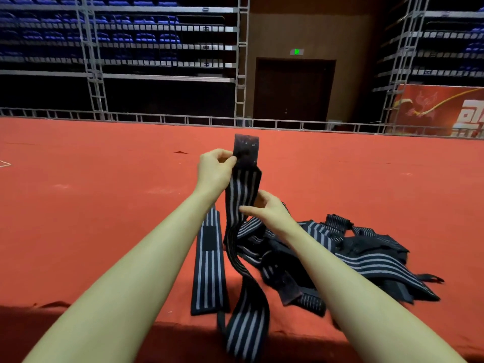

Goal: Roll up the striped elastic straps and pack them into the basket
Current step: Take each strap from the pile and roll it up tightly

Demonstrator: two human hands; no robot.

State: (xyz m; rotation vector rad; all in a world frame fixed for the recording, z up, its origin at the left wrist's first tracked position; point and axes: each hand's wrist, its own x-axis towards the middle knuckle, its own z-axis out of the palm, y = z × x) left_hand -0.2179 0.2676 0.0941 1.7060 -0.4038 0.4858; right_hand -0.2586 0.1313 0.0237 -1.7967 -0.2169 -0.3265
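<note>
Head view, frame centre: left hand (214, 166) pinches strap (242, 200) top; right hand (269, 209) loosely holds mid-length. Risk: dangling tail twists, spoiling roll.

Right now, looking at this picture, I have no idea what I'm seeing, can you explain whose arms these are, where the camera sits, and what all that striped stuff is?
There is no machine here. The one picture comes from a camera worn on a person's head, looking forward and down at their own bare arms. The left hand pinches the dark upper end of a striped elastic strap, and the right hand grips it lower down, so it hangs over the edge. Another strap lies flat on the red carpeted surface, beside a tangled pile of straps. No basket is in view.
</note>
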